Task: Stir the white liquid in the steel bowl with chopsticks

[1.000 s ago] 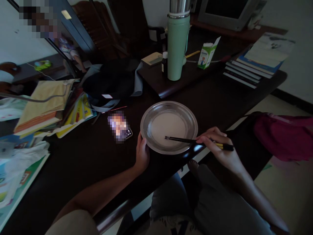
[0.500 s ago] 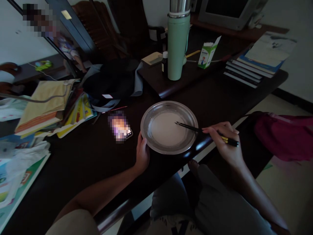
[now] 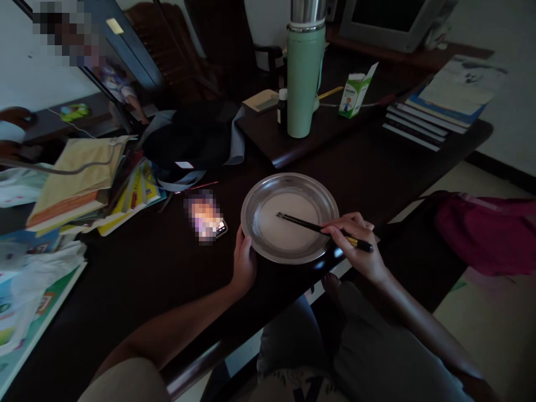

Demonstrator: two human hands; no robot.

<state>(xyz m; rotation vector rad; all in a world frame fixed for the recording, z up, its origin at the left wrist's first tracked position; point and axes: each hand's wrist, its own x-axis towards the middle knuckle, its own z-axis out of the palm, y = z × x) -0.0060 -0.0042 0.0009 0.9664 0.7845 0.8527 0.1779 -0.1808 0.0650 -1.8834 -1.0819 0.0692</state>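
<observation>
A round metal basin (image 3: 288, 258) with a wide rim stands on the dark table, holding a pale, whitish liquid or batter (image 3: 293, 231). My left hand (image 3: 244, 259) grips the basin's near-left rim, thumb on the outside and fingers partly hidden beneath it. In my right hand (image 3: 355, 240) is a pair of black chopsticks (image 3: 305, 224) with yellow bands near the back ends. Their tips reach into the pale mixture around the middle of the basin. Left of the basin lies a lit phone (image 3: 220, 229), its screen blurred.
Behind the basin stand a green thermos (image 3: 305, 84), a small dark bottle (image 3: 282, 109) and a green-white box (image 3: 355, 92). Stacked books (image 3: 444, 106) lie far right, papers (image 3: 79, 173) and a black bag (image 3: 192, 137) left. A magenta bag (image 3: 486, 234) is at right. Another person (image 3: 119, 84) is at far left.
My right hand has moved left, carrying the chopstick tips from the right part of the mixture toward its middle. My left hand and the basin have stayed in place.
</observation>
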